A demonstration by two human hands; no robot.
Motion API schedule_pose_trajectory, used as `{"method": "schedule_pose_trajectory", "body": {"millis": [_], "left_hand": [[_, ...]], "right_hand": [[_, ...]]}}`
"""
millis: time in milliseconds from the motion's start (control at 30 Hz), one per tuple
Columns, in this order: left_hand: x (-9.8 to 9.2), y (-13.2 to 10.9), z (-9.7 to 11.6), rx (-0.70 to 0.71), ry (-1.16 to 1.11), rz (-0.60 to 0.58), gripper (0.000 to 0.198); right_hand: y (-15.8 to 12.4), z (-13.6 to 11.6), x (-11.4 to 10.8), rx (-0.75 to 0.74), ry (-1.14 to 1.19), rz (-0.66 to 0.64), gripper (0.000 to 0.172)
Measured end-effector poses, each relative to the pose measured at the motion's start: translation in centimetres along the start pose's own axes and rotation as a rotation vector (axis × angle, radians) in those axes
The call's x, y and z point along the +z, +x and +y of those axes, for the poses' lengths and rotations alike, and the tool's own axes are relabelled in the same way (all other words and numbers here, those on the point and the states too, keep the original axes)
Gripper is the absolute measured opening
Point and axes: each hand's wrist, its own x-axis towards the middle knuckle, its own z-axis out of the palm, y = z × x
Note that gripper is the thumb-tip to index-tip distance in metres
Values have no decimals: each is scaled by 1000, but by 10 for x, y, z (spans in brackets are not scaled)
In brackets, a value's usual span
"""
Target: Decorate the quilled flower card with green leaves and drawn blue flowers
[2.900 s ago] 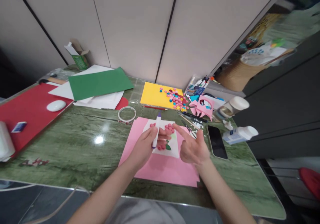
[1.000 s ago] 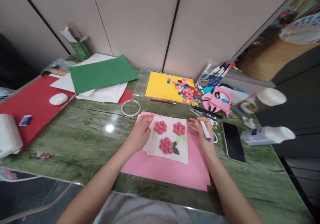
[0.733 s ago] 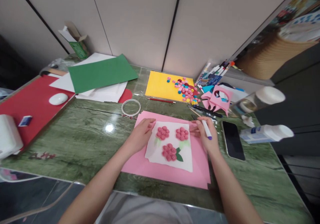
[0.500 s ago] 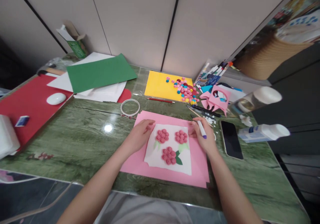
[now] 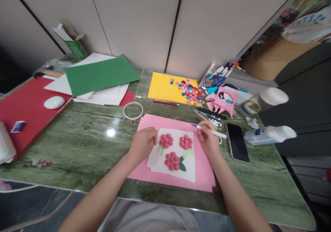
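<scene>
My right hand (image 5: 210,139) is closed around a white marker with purple ends (image 5: 219,133), held slantwise over the right edge of the pink paper (image 5: 204,170). My left hand (image 5: 143,142) is closed, its fingers curled at the left edge of a white sheet (image 5: 157,166); what is inside them, if anything, is hidden. That sheet lies on the pink paper. It carries three flowers made of pink paper coils, among them the lower flower (image 5: 172,161), with dark green leaves (image 5: 182,164) and pale green leaf shapes (image 5: 186,152).
Beyond the pink paper are a red pencil (image 5: 164,103), a tape roll (image 5: 132,111) and yellow paper (image 5: 160,86) with scattered paper coils (image 5: 192,94). A phone (image 5: 238,142) and a glue bottle (image 5: 270,135) lie rightward. Green paper (image 5: 102,75) and red paper (image 5: 31,101) are leftward.
The marker has turned in my right hand and now lies more level, a purple end pointing left. My left hand's fingers have curled in from a looser, stretched pose.
</scene>
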Motion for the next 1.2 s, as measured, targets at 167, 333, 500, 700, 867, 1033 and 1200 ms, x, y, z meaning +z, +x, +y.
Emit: {"method": "schedule_pose_trajectory", "body": {"millis": [167, 333, 500, 700, 867, 1033, 1200], "left_hand": [[1, -3, -2, 74, -28, 44, 24], [1, -4, 1, 115, -48, 86, 24], [30, -20, 28, 303, 71, -142, 23], [101, -40, 82, 664, 200, -587, 10], [132, -26, 91, 769, 220, -601, 16], [140, -8, 72, 678, 171, -556, 18], [147, -7, 60, 631, 81, -540, 12]], "right_hand": [[2, 6, 7, 115, 266, -43, 9], [3, 8, 4, 119, 275, 8, 10], [-2, -3, 9, 18, 168, 30, 8], [2, -14, 32, -10, -65, -116, 9], [3, -3, 44, -64, -159, -73, 12], [-1, 6, 43, -100, -312, -112, 15], [-1, 7, 43, -72, -343, -134, 16]]}}
